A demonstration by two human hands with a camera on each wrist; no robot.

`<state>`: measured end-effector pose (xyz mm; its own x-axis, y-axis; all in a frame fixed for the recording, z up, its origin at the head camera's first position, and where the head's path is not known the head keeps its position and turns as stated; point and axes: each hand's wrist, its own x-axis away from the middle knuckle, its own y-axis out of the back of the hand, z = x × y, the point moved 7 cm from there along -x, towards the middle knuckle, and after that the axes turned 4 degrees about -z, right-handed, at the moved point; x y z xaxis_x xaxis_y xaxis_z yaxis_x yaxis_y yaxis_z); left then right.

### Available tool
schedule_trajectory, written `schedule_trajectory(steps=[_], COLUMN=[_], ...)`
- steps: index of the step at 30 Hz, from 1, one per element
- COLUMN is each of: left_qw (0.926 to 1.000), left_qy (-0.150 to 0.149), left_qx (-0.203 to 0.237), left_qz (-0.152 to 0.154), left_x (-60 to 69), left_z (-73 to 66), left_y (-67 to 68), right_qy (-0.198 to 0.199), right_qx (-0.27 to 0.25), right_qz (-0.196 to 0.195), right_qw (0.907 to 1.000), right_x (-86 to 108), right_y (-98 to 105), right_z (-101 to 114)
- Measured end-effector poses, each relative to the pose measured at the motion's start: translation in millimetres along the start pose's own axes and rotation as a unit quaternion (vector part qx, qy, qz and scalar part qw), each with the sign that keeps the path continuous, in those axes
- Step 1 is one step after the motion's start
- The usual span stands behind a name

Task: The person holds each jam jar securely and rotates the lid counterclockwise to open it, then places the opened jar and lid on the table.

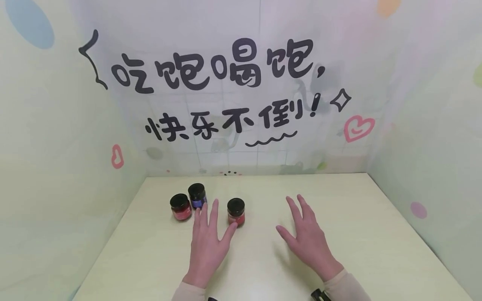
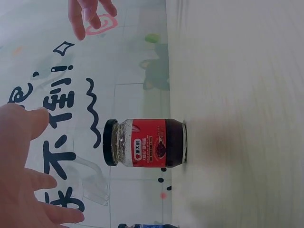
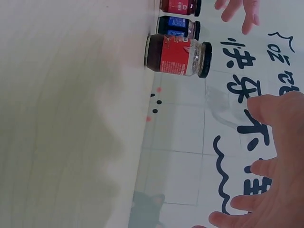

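Three small glass jars with black lids stand upright on the pale table. One red-labelled jar is near the middle; its printed label faces the left wrist camera. Farther left stand another red-labelled jar and, close behind it, a blue-labelled jar. My left hand hovers over the table with fingers spread, nearest the middle jar and holding nothing. To the right of that jar, my right hand is raised with straight, parted fingers and nothing in it.
The wooden table is bounded by a printed cloth backdrop with large black writing behind. Cloth side walls rise at the left and right.
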<state>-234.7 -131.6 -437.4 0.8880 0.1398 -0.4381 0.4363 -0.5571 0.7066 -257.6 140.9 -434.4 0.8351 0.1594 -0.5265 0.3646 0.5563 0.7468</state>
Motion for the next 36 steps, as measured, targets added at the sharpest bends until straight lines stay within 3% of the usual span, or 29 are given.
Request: schedule_trajectory(steps=[5, 15, 22, 36], left_qw=[0.9998, 0.9981, 0.9956, 0.9869], left_qy=[0.003, -0.021, 0.006, 0.066], left_qx=[0.019, 0.057, 0.093, 0.134], left_qz=[0.005, -0.008, 0.013, 0.061], left_x=[0.7, -5.7, -10.6, -15.3], left_z=[0.7, 2.5, 14.4, 35.1], left_y=[-2.1, -0.8, -2.4, -13.4], right_qy=[0.005, 0.024, 0.030, 0.033], right_qx=[-0.007, -0.030, -0.065, -0.081], right_qz=[0.001, 0.009, 0.019, 0.057], right_qw=[1.0000, 0.9992, 0.9973, 0.9945], right_x=[-8.6, -22.5, -28.1, -37.5], right_y=[6.3, 12.9, 11.4, 0.6], right_z=[-2.8, 1.3, 4.7, 13.4])
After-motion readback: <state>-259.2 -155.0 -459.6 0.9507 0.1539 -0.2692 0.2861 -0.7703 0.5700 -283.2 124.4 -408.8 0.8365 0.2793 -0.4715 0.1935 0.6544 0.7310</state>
